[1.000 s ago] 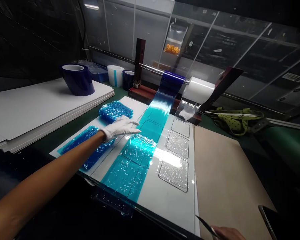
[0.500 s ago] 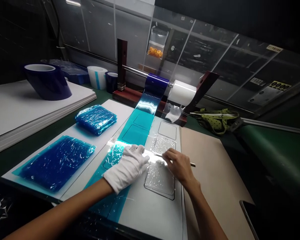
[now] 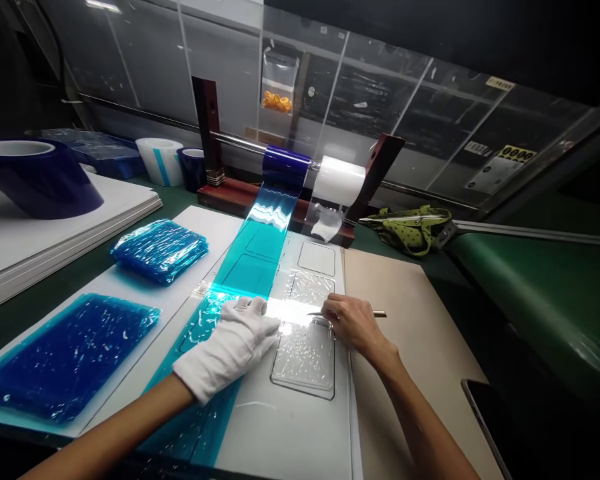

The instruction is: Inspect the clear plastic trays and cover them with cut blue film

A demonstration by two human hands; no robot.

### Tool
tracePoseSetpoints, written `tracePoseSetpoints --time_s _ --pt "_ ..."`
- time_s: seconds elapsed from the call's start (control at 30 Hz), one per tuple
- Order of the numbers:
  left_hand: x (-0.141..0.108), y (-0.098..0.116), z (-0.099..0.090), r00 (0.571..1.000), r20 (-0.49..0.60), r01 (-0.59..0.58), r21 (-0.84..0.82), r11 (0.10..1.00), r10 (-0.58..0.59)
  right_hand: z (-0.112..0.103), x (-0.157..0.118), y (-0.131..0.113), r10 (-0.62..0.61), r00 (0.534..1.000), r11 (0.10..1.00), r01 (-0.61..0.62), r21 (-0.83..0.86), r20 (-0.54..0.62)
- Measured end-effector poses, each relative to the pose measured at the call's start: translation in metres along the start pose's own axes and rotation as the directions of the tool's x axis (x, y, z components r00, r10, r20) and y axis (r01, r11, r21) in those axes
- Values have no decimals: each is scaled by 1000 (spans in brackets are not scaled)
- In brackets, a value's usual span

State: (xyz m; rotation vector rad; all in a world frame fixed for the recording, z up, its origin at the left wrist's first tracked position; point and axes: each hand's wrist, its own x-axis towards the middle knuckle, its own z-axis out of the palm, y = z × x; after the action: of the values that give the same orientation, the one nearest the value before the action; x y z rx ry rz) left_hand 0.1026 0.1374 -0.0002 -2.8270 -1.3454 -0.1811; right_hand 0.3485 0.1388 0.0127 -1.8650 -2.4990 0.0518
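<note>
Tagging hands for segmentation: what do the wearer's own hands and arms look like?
Left hand: plain white, wrinkled glove ending at the wrist, no visible markings. Right hand: bare. Both forearms are bare, with no sleeves or watch in view.

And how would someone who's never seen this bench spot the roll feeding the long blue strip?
Find the dark red stand at the back, holding a metal rod. On the rod, left of the white roll, sits the dark blue film roll. Unlike the upright blue rolls nearby, it lies sideways, its strip drawn out.
</note>
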Motion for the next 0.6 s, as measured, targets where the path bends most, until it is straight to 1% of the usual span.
tracePoseSetpoints --time_s 0.13,0.2,0.33,0.4,0.47,0.53,0.6 --pt "1 -3 0 999 -40 -10 -8 1000 10 -9 -30 24 77 997 996 -76 -45 6" --pt "0 -6 -1 997 -73 -8 -6 1000 8 -13 -44 35 137 991 988 -137 -70 -1" --pt "-4 -10 -5 982 -185 36 22 999 -31 -17 -72 50 302 953 950 -304 -72 -39" --pt "-9 -8 -7 973 -228 46 41 998 -35 -16 -86 50 361 932 932 -362 -26 -33" --pt "-17 -3 -8 964 -266 45 52 998 -29 -14 -99 44 377 926 925 -377 49 5" --pt "-27 4 -5 959 -282 12 44 999 1 -11 -109 34 353 933 923 -359 139 65" --pt "-38 13 2 958 -280 -58 26 998 63 -8 -114 22 318 940 914 -339 225 123"
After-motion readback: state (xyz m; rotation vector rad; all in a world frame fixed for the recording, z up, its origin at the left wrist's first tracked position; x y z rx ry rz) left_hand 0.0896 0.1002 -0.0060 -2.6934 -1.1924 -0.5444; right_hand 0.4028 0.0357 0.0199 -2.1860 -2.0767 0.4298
